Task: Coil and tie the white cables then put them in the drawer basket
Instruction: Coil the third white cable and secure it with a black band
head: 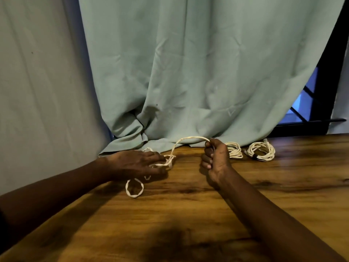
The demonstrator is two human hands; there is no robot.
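— What is seen at the left?
— The left hand (136, 163) is laid flat on the wooden table (188, 214). Its fingers are straight and pressed over a tangle of the loose white cable (188, 138), and nothing is gripped by it. A small white loop (134, 196) is seen on the wood just in front of that hand.
— And in the middle?
— The cable is lifted in an arch from the tangle to the right hand (215, 159), where it is clenched in a closed fist.
— And at the right?
— Two bundles are laid by the hem of the green curtain (188, 72). The first coiled cable (235, 150) is partly hidden behind the right hand. The second coiled cable (261, 151) is set just beside it, crossed by a dark band.
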